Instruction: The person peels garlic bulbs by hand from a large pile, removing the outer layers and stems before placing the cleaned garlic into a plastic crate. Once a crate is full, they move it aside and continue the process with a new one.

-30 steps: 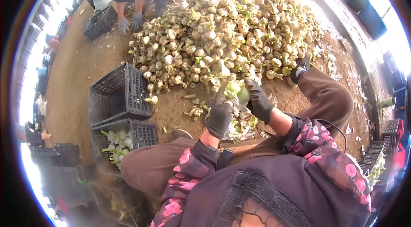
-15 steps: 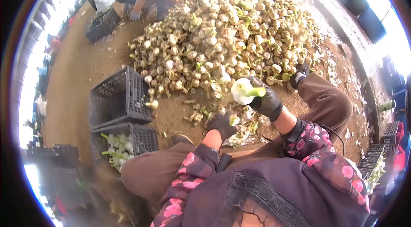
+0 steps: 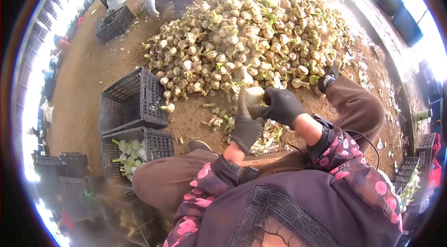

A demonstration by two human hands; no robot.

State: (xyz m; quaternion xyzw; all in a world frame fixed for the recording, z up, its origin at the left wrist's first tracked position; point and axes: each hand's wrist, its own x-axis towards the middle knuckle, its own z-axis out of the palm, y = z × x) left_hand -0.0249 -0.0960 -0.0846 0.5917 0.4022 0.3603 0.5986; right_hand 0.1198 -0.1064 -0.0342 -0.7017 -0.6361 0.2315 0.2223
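Note:
A pale garlic bulb (image 3: 254, 94) is held up between my two dark-gloved hands, in front of the heap. Around its left side and underneath, my left hand (image 3: 247, 128) is closed, one finger pointing up along the bulb. My right hand (image 3: 283, 108) has its fingers closed against the bulb's right side; whether a tool is in them cannot be seen. The stem end is hidden by the gloves. Below the hands lie peeled skins and leaf scraps (image 3: 267, 140).
A large heap of garlic bulbs (image 3: 251, 37) spreads ahead. At left stand a black crate (image 3: 153, 93) and another crate (image 3: 160, 144) containing trimmed garlic bulbs (image 3: 130, 154). A co-worker's gloved hand (image 3: 151, 7) hangs at the far left, near a further crate (image 3: 114, 23).
My left hand has risen from the scraps to the garlic bulb. My right hand has moved slightly left, and the bulb has turned, its green stem now out of sight. The co-worker's arm has shifted.

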